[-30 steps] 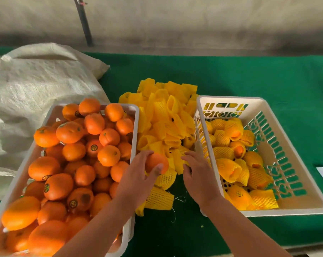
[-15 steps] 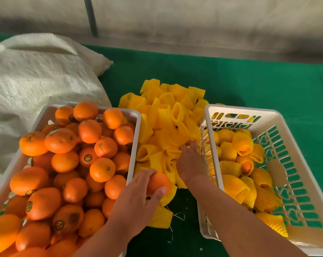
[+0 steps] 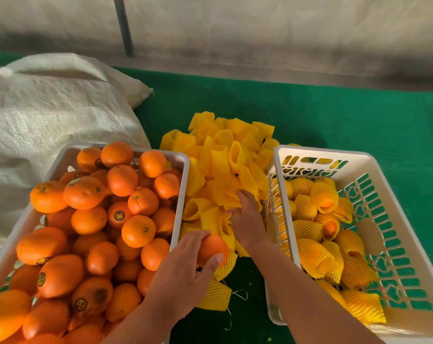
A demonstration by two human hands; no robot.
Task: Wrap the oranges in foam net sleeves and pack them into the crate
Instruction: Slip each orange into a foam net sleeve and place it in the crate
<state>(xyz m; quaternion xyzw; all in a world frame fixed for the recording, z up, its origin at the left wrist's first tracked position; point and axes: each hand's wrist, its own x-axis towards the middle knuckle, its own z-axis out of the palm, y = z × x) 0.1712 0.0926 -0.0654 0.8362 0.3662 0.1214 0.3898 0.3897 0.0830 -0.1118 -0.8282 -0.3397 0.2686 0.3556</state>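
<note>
A white woven sack (image 3: 49, 115) lies on green cloth (image 3: 334, 115), a dark pole (image 3: 123, 26) behind

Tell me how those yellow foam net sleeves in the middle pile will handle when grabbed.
The foam net sleeves look light and soft: they lie crumpled and flattened in a loose heap. Probably stretchy, since those in the right crate bulge around oranges. The right hand may snag several together.

Bright even light, blurry edges
</note>
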